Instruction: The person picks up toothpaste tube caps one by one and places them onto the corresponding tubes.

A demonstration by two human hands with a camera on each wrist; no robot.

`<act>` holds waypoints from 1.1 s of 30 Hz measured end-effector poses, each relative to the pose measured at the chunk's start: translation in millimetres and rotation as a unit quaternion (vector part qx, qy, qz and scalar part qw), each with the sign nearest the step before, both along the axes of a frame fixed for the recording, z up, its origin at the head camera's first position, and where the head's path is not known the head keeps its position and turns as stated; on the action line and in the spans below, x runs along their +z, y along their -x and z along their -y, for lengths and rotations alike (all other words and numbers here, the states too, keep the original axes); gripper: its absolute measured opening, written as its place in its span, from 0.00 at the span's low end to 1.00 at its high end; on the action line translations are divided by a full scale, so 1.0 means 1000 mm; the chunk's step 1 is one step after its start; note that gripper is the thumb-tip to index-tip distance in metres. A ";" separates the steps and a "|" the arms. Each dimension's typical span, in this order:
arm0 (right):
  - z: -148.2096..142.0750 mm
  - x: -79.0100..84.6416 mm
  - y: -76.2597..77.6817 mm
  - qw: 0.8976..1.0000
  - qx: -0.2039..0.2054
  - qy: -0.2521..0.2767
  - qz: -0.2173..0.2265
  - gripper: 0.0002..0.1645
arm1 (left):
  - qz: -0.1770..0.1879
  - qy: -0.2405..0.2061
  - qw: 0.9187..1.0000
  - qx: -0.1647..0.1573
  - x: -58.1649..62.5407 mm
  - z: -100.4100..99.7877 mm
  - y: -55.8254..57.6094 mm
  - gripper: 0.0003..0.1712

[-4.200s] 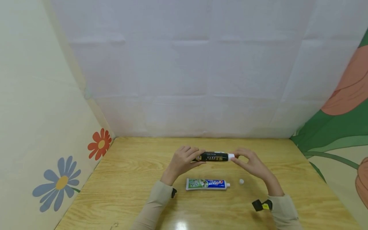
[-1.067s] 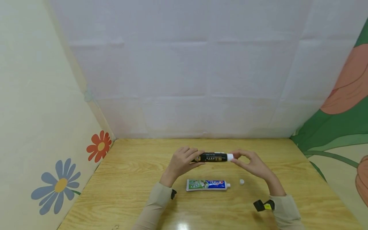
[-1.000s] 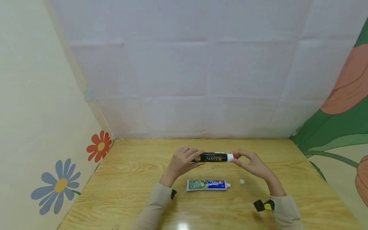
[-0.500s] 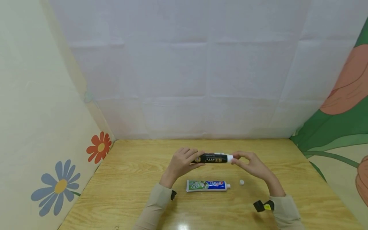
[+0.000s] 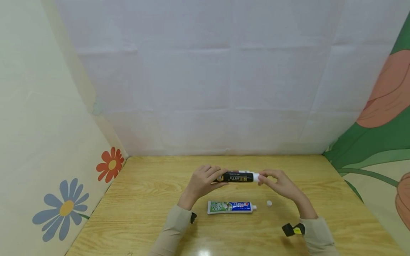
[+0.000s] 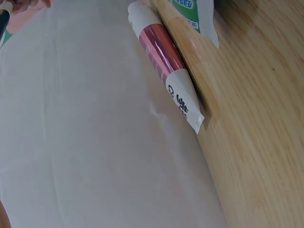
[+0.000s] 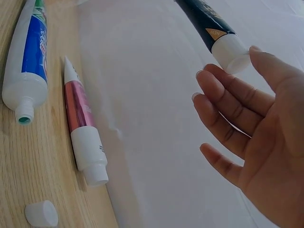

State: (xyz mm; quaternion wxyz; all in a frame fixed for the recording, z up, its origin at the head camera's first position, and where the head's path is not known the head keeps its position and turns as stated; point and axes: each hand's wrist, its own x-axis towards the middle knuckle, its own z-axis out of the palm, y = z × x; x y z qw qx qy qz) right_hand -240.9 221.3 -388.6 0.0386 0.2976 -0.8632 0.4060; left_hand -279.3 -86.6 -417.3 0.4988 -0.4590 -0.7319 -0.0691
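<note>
I am gripping the black toothpaste tube [image 5: 237, 177] by its left end with my left hand [image 5: 199, 182], above the wooden table [image 5: 153, 199]; my right hand [image 5: 283, 183] is pinching its white cap [image 7: 229, 53]. I am judging straight, even twisting with minimal squeezing soundest.

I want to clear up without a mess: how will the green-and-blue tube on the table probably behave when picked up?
The green-and-blue tube will likely flex when gripped, judging by its flattened tail. Squeezing might push paste out, since its nozzle is uncapped. That flat end should also discourage rolling.
</note>
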 end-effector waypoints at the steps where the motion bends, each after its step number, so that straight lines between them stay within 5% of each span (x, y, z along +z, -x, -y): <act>1: 0.001 0.001 -0.001 1.000 0.002 -0.001 -0.004 0.10 | -0.001 -0.001 1.000 -0.002 0.000 0.000 0.000 0.31; 11: 0.010 0.024 -0.016 0.999 0.026 0.003 -0.022 0.15 | -0.004 -0.008 1.000 -0.009 -0.001 -0.002 0.001 0.34; 17: 0.011 0.025 -0.018 1.000 0.026 0.013 -0.013 0.16 | -0.001 -0.011 1.000 -0.011 0.002 -0.002 -0.001 0.32; 20: 0.011 0.025 -0.019 1.000 0.017 0.012 -0.022 0.16 | -0.003 -0.010 1.000 -0.009 0.004 -0.001 -0.002 0.30; 27: -0.003 -0.002 -0.001 1.000 -0.009 0.022 -0.018 0.19 | -0.007 -0.010 1.000 -0.010 0.006 -0.002 -0.003 0.33; 33: -0.002 0.001 -0.004 0.999 -0.011 0.039 -0.018 0.29 | -0.002 -0.015 1.000 -0.010 0.007 -0.001 -0.004 0.30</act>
